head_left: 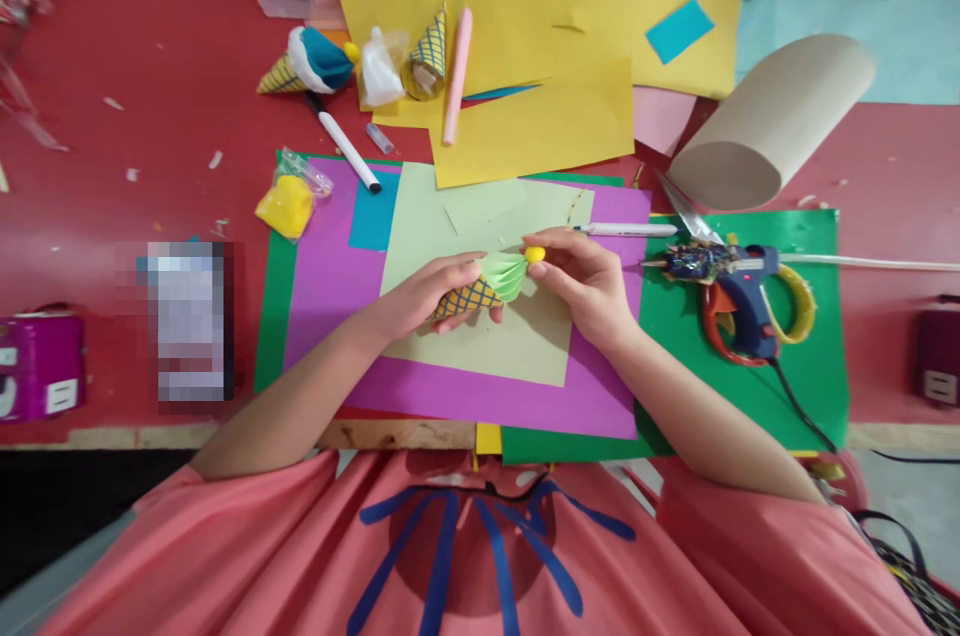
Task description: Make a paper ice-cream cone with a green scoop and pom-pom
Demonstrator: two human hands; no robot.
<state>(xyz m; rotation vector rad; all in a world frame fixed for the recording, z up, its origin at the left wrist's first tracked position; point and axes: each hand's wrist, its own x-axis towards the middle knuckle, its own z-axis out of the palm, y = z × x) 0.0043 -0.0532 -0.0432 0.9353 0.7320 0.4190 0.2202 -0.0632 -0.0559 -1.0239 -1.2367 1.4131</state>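
- A pixelated rectangle (187, 321) masks something on the red counter (112, 186) at the person's left; what lies under it cannot be made out.
- The upper edge cuts off the big yellow paper sheets (540, 26), and both side edges clip purple boxes, so only part of each shows.
- The left hand (424, 296) covers the narrow end of a paper ice-cream cone (480, 291), yellow with a dark grid and a pale green folded fan for a scoop; the cone's tip is hidden behind the curled fingers, which are clamped around it.
- The right hand (581, 276) pinches a small yellow pom-pom (535, 254) between thumb and forefinger, fingers closed on it, at the top edge of the green scoop; whether pom-pom and paper touch is hard to tell.
- The cone is held just above a pale green sheet (480, 316) that lies on a magenta sheet (330, 286), in the middle of the counter right before the person.
- A blue glue gun (739, 291) rests on a green sheet (810, 356) just right of the right hand, with a white marker (626, 229) beside it.
- A finished blue-topped paper cone (307, 64), a bag of yellow pom-poms (289, 201) and a cardboard roll (772, 121) lie farther back.
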